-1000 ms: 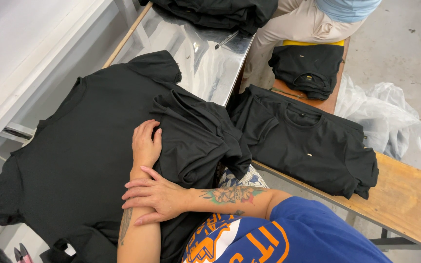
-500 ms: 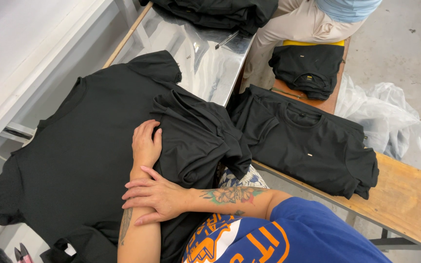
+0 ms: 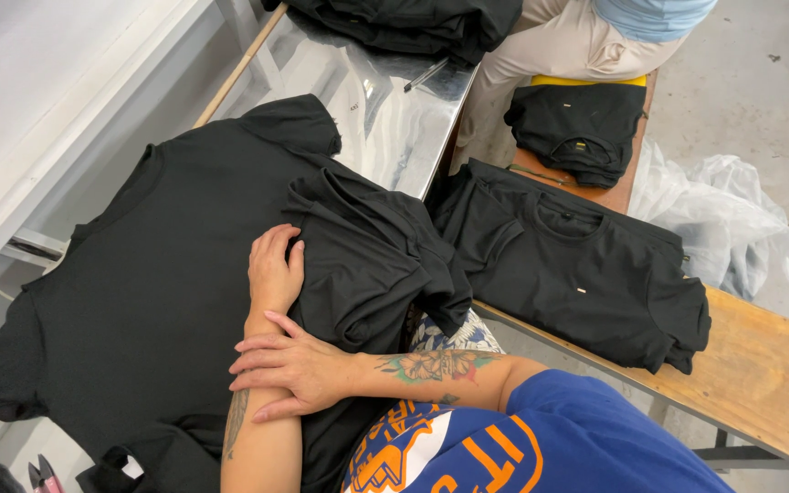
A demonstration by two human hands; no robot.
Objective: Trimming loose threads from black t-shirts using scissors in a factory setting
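Nothing is shifting from a moment ago: I am still pressing my left hand (image 3: 274, 269) flat and open on the black T-shirt (image 3: 139, 274) spread over the steel table (image 3: 367, 110), while my right hand (image 3: 294, 370) is lying open across my left forearm, gripping nothing.

Black T-shirt (image 3: 157, 301) lies spread flat, bunched on one side

A plain black shirt (image 3: 139, 301) covers the shiny silver desk (image 3: 367, 100), more black shirts (image 3: 577, 265) lie on the brown wooden bench (image 3: 760, 374), and the person wears a blue sleeve (image 3: 577, 438) with orange lettering.
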